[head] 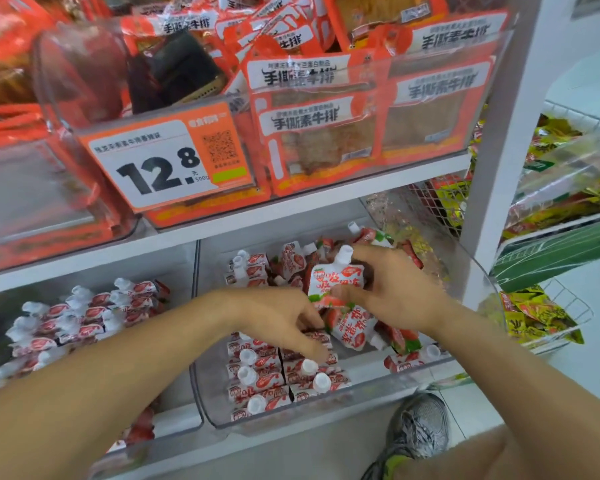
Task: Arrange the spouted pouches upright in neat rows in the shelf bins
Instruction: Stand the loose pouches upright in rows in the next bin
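Here the right hand (395, 289) pinches a soft, light pouch (333, 278) upright over the bin (482, 282), best gripped near its stiff spout, while the left hand's (291, 320) spread fingers steady the rows beneath.

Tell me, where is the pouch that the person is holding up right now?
The held pouch is in the right hand, upright over the clear bin on the lower shelf, right of centre, above the loose pouches lying flat.
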{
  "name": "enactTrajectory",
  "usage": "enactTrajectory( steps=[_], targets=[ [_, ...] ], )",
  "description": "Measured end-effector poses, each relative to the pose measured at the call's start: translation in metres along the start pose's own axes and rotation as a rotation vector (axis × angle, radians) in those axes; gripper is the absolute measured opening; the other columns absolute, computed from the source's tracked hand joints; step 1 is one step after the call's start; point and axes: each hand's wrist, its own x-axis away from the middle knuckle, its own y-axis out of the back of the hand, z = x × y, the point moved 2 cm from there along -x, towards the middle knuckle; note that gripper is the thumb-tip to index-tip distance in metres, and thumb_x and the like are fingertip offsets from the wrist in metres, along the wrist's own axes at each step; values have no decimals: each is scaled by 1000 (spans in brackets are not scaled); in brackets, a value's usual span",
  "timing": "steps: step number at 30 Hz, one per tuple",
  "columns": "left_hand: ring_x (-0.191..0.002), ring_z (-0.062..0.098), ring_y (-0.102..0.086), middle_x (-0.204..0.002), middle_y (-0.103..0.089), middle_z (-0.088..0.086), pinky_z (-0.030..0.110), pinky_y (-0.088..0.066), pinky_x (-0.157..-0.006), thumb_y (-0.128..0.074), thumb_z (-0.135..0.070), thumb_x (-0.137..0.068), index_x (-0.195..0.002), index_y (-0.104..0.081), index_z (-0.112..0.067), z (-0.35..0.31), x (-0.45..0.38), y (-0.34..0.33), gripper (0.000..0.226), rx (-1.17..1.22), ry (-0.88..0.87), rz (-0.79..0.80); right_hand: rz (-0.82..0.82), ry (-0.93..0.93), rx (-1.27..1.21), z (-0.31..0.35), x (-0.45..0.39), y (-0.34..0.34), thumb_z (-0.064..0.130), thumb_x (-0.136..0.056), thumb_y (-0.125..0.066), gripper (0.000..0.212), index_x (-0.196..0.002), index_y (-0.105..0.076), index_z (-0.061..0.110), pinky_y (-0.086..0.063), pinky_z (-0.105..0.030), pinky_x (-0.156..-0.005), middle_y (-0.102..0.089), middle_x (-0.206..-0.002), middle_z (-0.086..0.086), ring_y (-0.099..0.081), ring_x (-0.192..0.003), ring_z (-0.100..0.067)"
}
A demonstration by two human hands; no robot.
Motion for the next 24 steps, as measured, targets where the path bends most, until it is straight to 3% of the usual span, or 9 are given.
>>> enactTrajectory(
  steps=[3, 5, 9, 11, 13, 15, 18, 20, 24],
  targets=[
    [-86, 13, -66, -96, -72, -9, 42, -55, -83, -42, -85, -73, -105, -69, -27, 12, 10, -10, 72, -80, -39, -81, 26, -42, 16, -4, -3, -6, 22, -79, -77, 19, -82, -59, 30, -46, -19, -61, -61, -72, 11, -59, -68, 1],
    [-87, 10, -66, -98, -71, -13, 40, -54, -83, -39, -80, -79, -111, -68, -28, 13, 14, -17, 68, -79, -47, -108, 36, -67, 55, -4, -5, -8, 25, -78, -77, 21, -88, -62, 14, -44, -25, -56, -62, -71, 3, -56, -60, -2],
    [-84, 9, -65, -96, -71, -9, 40, -53, -81, -48, -59, -92, -110, -69, -25, 9, 28, -12, 43, 9, -73, -182, 82, -67, 87, 1, -10, -18, 35, -78, -80, 29, -91, -63, 16, -38, -19, -54, -60, -72, 10, -53, -61, -1],
    [-87, 3, -61, -96, -68, -13, 33, -51, -81, -51, -58, -91, -109, -68, -29, 13, 47, -12, 38, -18, -65, -336, 148, -61, 81, 3, -14, -26, 38, -77, -80, 31, -96, -66, 18, -40, -18, -58, -65, -81, 10, -56, -63, 3],
    [-97, -1, -54, -103, -62, -19, 22, -46, -89, -50, -60, -90, -111, -66, -32, 19, 72, -18, 39, -129, -24, -622, 261, -24, 57, 6, -17, -35, 37, -79, -80, 29, -100, -70, 20, -39, -9, -61, -68, -88, 12, -57, -68, 11],
    [-106, 4, -50, -111, -58, -15, 20, -39, -97, -49, -57, -87, -113, -64, -30, 27, 96, -31, 41, -223, 20, -895, 352, 14, 66, 11, -18, -42, 36, -82, -78, 29, -107, -72, 22, -36, 2, -72, -71, -102, 16, -54, -80, 20],
    [-110, 8, -46, -125, -47, -8, 16, -31, -100, -68, -37, -84, -127, -56, -24, 41, 116, -59, 46, -73, 164, -1167, 381, 1, 113, 11, -21, -43, 34, -82, -77, 29, -109, -74, 26, -32, 7, -75, -70, -108, 19, -53, -85, 18],
    [-102, 4, -51, -123, -45, -16, 19, -40, -96, -73, -27, -80, -132, -50, -31, 43, 118, -78, 57, 181, 233, -1274, 405, -8, 156, 8, -23, -47, 31, -81, -79, 24, -104, -75, 28, -36, 2, -72, -72, -101, 19, -57, -80, 16],
    [-99, 1, -63, -118, -54, -29, 24, -50, -95, -72, -24, -82, -131, -53, -37, 43, 108, -100, 54, 416, 213, -1375, 472, -11, 311, 4, -30, -70, 13, -84, -72, 30, -111, -72, 27, -51, -26, -94, -72, -112, 9, -64, -104, -7]
  ],
)
